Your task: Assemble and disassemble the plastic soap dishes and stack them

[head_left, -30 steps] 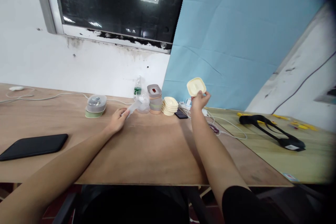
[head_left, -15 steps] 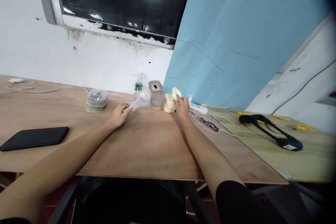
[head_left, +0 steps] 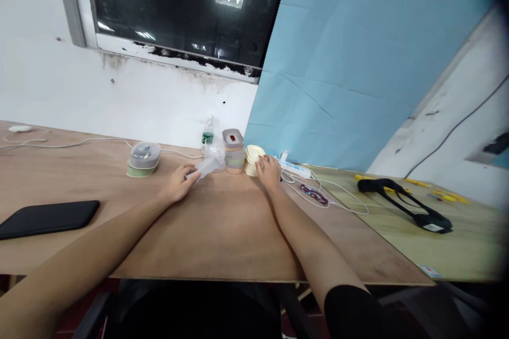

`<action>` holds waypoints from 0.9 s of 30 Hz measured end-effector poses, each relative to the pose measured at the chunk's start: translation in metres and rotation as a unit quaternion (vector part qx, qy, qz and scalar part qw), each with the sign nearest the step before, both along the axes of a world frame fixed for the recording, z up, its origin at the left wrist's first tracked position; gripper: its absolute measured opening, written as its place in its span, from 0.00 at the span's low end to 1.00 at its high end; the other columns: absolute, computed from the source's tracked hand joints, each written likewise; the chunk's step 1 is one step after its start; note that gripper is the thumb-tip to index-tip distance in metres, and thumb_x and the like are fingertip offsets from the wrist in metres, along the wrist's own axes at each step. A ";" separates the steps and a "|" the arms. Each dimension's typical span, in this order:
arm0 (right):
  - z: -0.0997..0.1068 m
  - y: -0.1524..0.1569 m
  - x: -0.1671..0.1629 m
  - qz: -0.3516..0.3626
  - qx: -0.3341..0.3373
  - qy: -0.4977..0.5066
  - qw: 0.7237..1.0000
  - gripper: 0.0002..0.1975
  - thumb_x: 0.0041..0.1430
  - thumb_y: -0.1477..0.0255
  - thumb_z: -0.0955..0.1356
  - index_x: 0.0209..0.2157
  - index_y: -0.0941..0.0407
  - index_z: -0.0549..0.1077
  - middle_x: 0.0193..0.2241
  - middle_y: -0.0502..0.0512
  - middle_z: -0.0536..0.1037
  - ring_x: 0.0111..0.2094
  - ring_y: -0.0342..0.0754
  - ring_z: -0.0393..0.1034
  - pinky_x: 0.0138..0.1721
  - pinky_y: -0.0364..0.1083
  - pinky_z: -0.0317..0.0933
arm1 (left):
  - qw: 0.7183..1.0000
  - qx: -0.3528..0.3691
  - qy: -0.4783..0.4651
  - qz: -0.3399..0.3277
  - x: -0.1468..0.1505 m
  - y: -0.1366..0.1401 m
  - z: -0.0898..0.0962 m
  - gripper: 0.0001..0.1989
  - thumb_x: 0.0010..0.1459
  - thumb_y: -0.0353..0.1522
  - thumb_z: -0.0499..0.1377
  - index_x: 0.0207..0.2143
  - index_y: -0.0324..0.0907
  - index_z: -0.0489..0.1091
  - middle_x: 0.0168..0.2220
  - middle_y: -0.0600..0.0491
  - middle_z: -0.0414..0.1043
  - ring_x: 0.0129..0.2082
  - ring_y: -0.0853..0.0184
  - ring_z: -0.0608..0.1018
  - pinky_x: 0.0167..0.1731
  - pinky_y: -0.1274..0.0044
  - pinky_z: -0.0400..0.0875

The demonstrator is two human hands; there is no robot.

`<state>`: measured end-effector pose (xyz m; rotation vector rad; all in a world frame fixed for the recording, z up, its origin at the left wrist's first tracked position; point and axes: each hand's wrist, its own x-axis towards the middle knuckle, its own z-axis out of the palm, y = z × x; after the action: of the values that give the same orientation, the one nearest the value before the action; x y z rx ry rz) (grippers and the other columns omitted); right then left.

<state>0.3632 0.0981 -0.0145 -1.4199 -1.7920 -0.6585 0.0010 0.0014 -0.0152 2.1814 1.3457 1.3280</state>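
My left hand (head_left: 178, 183) is closed on the near end of a translucent whitish plastic piece (head_left: 205, 168), held just above the table and tilted to the right. Behind that piece sits a crumpled clear plastic bag (head_left: 215, 150). My right hand (head_left: 269, 170) is at a stack of cream-coloured shallow dishes (head_left: 251, 162), its fingertips closed at the right edge of the top one, which lies about level. Left of the dishes rises a stack of grey and pinkish oval containers (head_left: 234, 154), with a small red patch on top.
A green-labelled bottle (head_left: 207, 132) stands against the wall. Grey and green containers (head_left: 143, 159) sit further left, beyond a black phone-like slab (head_left: 50, 218). On the right are a power strip (head_left: 296, 169), loose white cables, patterned dark-red glasses-like item (head_left: 314, 194) and a black strap frame (head_left: 405, 204).
The cream-coloured dish in my right hand has come down from a tilted position onto its stack. My left hand keeps hold of the plastic piece. The whole view has shifted slightly.
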 end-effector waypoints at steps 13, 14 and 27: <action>0.012 -0.027 -0.054 0.169 0.019 -0.029 0.985 0.18 0.60 0.63 0.62 0.48 0.56 0.71 0.46 0.63 0.72 0.50 0.57 0.62 0.52 0.56 0.53 | 0.999 0.023 -0.043 0.006 0.003 -0.002 0.003 0.29 0.63 0.48 0.43 0.51 0.37 0.70 0.56 0.42 0.64 0.58 0.58 0.65 0.60 0.65 0.56; 0.011 -0.031 -0.070 0.222 0.013 -0.045 0.974 0.18 0.60 0.62 0.63 0.48 0.56 0.71 0.45 0.62 0.73 0.49 0.57 0.64 0.51 0.56 0.55 | 0.998 0.024 -0.058 0.013 0.004 -0.002 0.003 0.30 0.64 0.48 0.42 0.52 0.37 0.69 0.58 0.42 0.62 0.59 0.57 0.64 0.61 0.65 0.55; 0.000 -0.070 -0.184 0.415 -0.019 -0.043 0.909 0.14 0.65 0.63 0.59 0.36 0.54 0.72 0.39 0.60 0.75 0.41 0.53 0.68 0.43 0.52 0.63 | 0.990 0.109 -0.068 -0.057 0.012 -0.009 0.005 0.28 0.65 0.46 0.42 0.61 0.41 0.58 0.64 0.44 0.54 0.64 0.58 0.56 0.63 0.63 0.51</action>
<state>0.1796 0.0285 -0.0150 -0.5298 -2.2372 -0.2255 0.0133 -0.0080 -0.0103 2.2190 1.0544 1.6128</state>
